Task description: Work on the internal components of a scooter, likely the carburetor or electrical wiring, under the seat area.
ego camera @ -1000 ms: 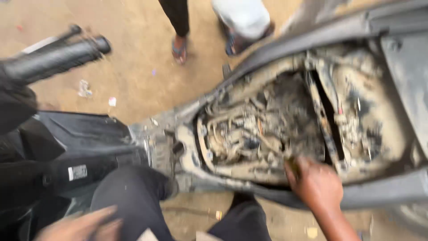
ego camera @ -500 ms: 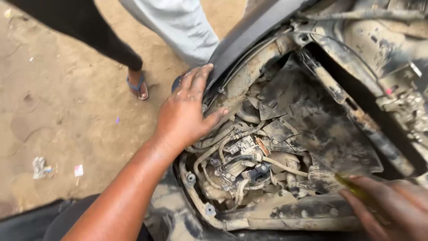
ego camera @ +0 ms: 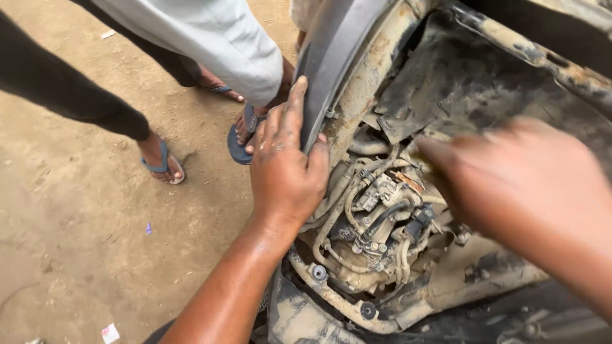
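Dirt ground lies at nine o'clock while the left hand (ego camera: 285, 172) grips the scooter's grey panel (ego camera: 331, 57) edge, and the blurred right hand (ego camera: 510, 185), grip unclear, needs steadying over the muddy wiring (ego camera: 376, 223).

The left hand (ego camera: 284, 169) grips the edge of a grey scooter body panel (ego camera: 331, 57) — fingers outside, thumb inside. The right hand (ego camera: 529, 191), blurred, hovers over the mud-caked engine bay (ego camera: 376, 236) with its hoses and wiring. Two bystanders' sandalled feet (ego camera: 162, 159) stand on the dirt ground (ego camera: 76, 242).

A single head-worn camera looks steeply down, close over the opened scooter body (ego camera: 408, 210) and dirt ground (ego camera: 83, 242).
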